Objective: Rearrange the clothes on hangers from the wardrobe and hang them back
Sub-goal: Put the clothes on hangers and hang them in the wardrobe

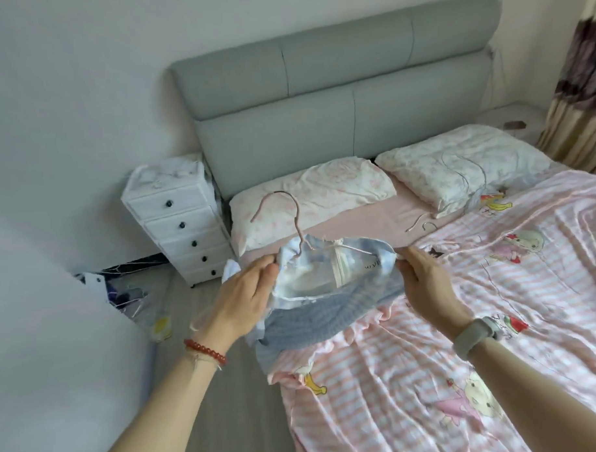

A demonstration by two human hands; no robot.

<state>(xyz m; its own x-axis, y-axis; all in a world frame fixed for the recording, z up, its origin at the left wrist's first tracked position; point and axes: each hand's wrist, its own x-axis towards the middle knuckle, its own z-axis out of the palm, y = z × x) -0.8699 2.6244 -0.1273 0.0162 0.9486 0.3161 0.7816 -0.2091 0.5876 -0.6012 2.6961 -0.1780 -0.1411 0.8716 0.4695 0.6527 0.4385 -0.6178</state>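
- The pale-blue knitted garment [326,302] hangs over the near-left corner of the pink striped cartoon bedsheet [494,286], its neckline stretched left to right between both hands;
- the thin pinkish wire hanger [291,222] sits inside the neckline, hook up and leaning left;
- left hand [241,295] grips the left neckline edge; right hand [423,279] pinches the right; both equally near.

drawer unit [178,220] beside bed, quilt [496,320] open

A white drawer unit [179,216] stands beside the grey headboard [336,99], with two floral pillows [309,198] on the striped bedsheet [496,320].
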